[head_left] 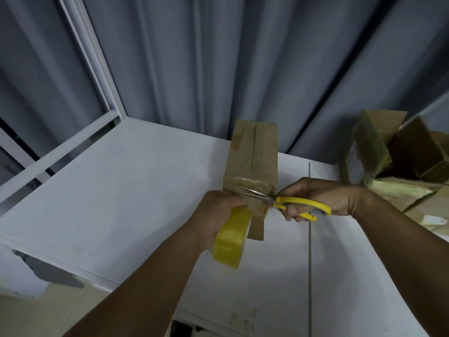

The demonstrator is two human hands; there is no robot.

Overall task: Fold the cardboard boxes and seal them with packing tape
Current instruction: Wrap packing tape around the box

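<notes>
The brown cardboard box (pixel 252 156) lies closed on the tabletop (pixel 121 190). The yellow tape roll (pixel 230 237) hangs at its taped near end.

matt cardboard box (pixel 252 154), glossy tape roll (pixel 230 239)

A box (pixel 252 154) stands on the table (pixel 121 190) at the centre of the frame, the curtain (pixel 218 57) behind it. At its near end the left hand (pixel 218 215) with the tape roll (pixel 230 239) sits left of the right hand (pixel 328 198) with the scissors (pixel 298 205) — blades pointing left. A pile of boxes (pixel 388 154) fills the right edge.
</notes>
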